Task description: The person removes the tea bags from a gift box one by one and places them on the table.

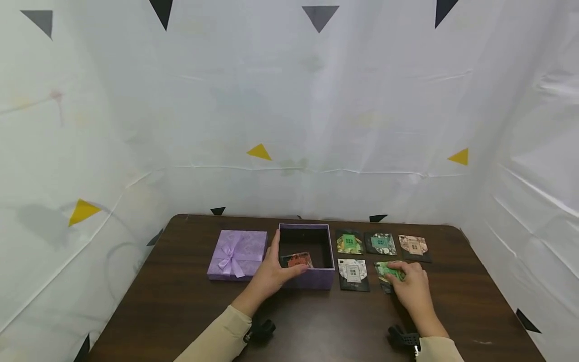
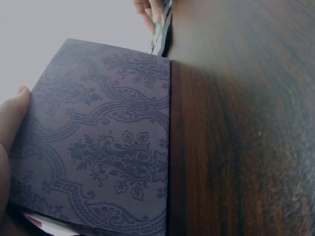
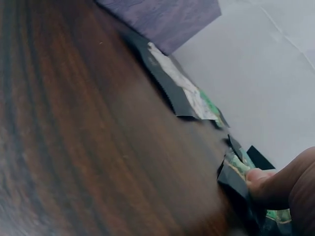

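My left hand (image 1: 273, 271) holds the open purple box (image 1: 330, 279) at its left side, fingers along the left wall and thumb over the front rim. In the left wrist view the box's patterned front wall (image 2: 108, 142) fills much of the picture, with the thumb at its edge. Inside the box lies a sachet with an orange-red label (image 1: 299, 259). Out to the right, my right hand (image 1: 412, 289) pinches a black sachet with a green label (image 1: 384, 271), partly hidden by the fingers. Its dark edge (image 3: 232, 181) looks bent in the right wrist view.
A purple lid with a ribbon bow (image 1: 244, 246) lies left of the box. Right of it are a white-label sachet (image 1: 353, 274), a green-label sachet (image 1: 350, 243), a teal-label sachet (image 1: 380, 244) and a beige-label sachet (image 1: 414, 247). White sheeting (image 1: 307, 191) hangs behind the brown table (image 1: 172, 301).
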### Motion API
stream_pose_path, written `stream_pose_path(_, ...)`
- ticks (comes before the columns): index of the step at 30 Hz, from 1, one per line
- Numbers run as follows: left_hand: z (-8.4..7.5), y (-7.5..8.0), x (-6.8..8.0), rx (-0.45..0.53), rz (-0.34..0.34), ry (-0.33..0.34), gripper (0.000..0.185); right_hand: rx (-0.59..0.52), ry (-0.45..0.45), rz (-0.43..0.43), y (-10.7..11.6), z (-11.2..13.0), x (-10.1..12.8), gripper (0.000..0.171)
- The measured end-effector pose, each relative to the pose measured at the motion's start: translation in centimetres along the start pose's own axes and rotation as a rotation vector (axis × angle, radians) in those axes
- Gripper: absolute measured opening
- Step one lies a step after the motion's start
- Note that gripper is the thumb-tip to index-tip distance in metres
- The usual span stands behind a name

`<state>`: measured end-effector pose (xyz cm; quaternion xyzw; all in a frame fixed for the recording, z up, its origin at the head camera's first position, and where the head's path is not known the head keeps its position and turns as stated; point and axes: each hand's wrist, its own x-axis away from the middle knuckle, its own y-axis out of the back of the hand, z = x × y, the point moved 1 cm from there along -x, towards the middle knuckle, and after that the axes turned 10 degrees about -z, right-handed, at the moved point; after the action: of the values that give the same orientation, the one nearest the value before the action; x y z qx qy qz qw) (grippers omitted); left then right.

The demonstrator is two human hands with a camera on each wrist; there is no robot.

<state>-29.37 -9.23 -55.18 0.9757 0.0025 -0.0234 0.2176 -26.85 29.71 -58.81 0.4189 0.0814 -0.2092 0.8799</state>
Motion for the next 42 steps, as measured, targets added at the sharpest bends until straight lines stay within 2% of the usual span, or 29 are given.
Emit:
stream_pose_path(4,-0.06,0.07,-0.12,-0.002,0.001,-0.015,0.13,0.019,-0.017,-0.028,-0.1,0.2,0.1,0.027)
stream_pose_path(8,0.09,-0.01,-0.1,-0.006,0.005,-0.012,0.129,0.021,-0.014,0.002,-0.03,0.05,0.22,0.028)
stream_pose_path(14,0.22,-0.04,-0.29,-0.008,-0.005,-0.025,0.129,0.013,0.074,0.055,-0.07,-0.2,0.1,0.03)
stream_pose_path(19,0.12,-0.01,-0.35,-0.008,-0.009,-0.04,0.128,0.015,0.118,0.023,-0.31,-0.27,-0.13,0.026)
stream_pose_path(28,0.2,0.02,-0.11,0.008,0.004,-0.021,0.129,0.0,0.172,-0.033,-0.58,-0.14,0.05,0.021)
stream_pose_path(31,0.28,0.05,-0.18,0.008,-0.001,-0.016,0.129,-0.052,0.143,-0.069,-0.36,0.17,0.0,0.015)
stream_pose_path(36,0.26,0.07,-0.03,0.008,-0.001,-0.014,0.129,-0.158,0.017,-0.153,-0.01,0.09,0.16,0.004)
stream_pose_path(39,0.18,0.04,0.03,0.005,0.003,-0.014,0.129,-0.147,-0.005,-0.138,0.02,-0.09,0.21,0.004)
stream_pose_path(42,0.01,0.0,-0.01,0.002,0.005,-0.013,0.131,-0.102,0.014,-0.097,0.01,-0.16,0.21,0.005)
